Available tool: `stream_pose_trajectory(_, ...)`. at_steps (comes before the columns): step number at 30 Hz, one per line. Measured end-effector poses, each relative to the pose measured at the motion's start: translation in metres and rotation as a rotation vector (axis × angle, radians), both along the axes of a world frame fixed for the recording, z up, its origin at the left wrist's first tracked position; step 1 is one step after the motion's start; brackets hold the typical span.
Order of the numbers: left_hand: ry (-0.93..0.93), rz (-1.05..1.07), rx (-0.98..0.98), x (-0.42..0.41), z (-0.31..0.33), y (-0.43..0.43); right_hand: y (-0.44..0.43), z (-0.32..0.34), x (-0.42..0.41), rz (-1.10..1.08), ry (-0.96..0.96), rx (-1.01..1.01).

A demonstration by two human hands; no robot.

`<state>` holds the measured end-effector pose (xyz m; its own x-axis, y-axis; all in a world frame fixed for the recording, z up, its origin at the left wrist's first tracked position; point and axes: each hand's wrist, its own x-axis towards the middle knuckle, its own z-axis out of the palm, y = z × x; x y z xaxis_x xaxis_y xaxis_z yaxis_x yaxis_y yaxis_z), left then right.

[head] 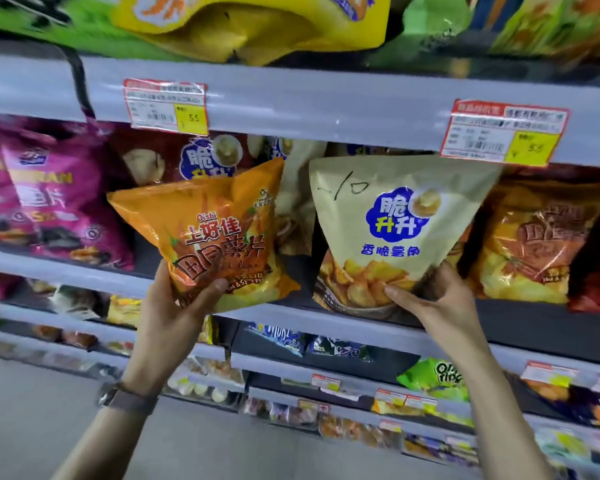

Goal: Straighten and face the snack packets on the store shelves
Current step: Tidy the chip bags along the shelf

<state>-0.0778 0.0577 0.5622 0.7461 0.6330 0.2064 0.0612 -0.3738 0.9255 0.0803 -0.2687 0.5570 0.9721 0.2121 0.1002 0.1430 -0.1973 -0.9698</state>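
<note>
An orange chip packet (208,223) is held in front of the middle shelf (361,323), tilted with its top leaning left. My left hand (177,299) grips its bottom edge, thumb across the front. A beige chip packet (395,216) with a blue logo stands on the shelf to the right, facing out. My right hand (433,296) pinches its lower right corner, thumb on the front. A dark red packet (174,157) of the same brand stands behind the orange one.
Magenta packets (49,202) fill the shelf to the left and more orange packets (527,244) stand to the right. Price tags (165,105) hang on the shelf edge above. Yellow and green bags (250,26) sit on the upper shelf; lower shelves hold several small snacks.
</note>
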Motion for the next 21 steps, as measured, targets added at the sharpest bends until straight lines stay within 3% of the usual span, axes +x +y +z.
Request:
stream_pose_trajectory(11,-0.066,0.146,-0.052,-0.095,-0.007,0.027,0.116,-0.012,-0.025,0.008,-0.021,-0.041)
stream_pose_trajectory(21,-0.08,0.046,-0.105,-0.137,-0.013,0.001,0.154,-0.006,-0.053,-0.033,0.003,-0.11)
